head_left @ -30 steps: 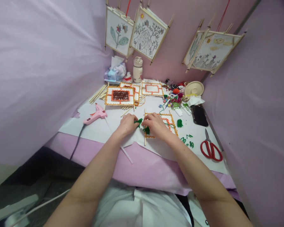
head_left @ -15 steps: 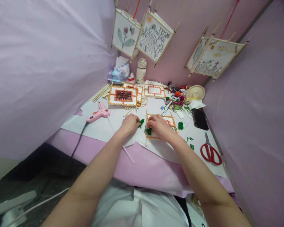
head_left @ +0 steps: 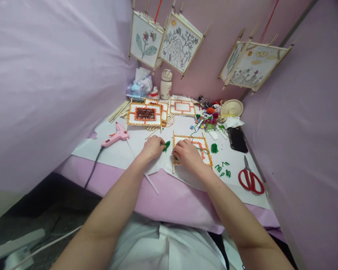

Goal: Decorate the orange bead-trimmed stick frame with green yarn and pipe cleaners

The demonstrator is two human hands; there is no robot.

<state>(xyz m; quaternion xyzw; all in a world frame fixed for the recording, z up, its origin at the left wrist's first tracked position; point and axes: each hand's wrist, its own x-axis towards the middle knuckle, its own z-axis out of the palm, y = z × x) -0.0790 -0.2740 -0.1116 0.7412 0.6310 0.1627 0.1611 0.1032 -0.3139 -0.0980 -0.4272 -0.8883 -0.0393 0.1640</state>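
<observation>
My left hand (head_left: 154, 147) is closed, its fingertips pinching a small bunch of green yarn (head_left: 166, 146) just above the white sheet. To its right, my right hand (head_left: 186, 152) is over the left part of a stick frame (head_left: 208, 152) edged in yellow-orange loops with an orange inner outline. Its fingers are curled together, and a bit of green yarn shows beneath them; most of that yarn is hidden. A green strand crosses the frame beside this hand. Another bundle of green yarn (head_left: 214, 148) lies right of the frame, with several short green snippets (head_left: 222, 168) below it.
Red-handled scissors (head_left: 251, 180) and a black phone (head_left: 237, 140) lie at the right. A pink glue gun (head_left: 116, 135) with a cord rests at the left. Decorated frames (head_left: 145, 114), a bottle (head_left: 166, 84) and loose craft supplies (head_left: 211, 116) stand behind. Picture lanterns (head_left: 181, 43) hang above.
My right hand has shifted slightly left and down, now covering most of the green yarn beneath it. My left hand keeps its pinch. The view has moved slightly.
</observation>
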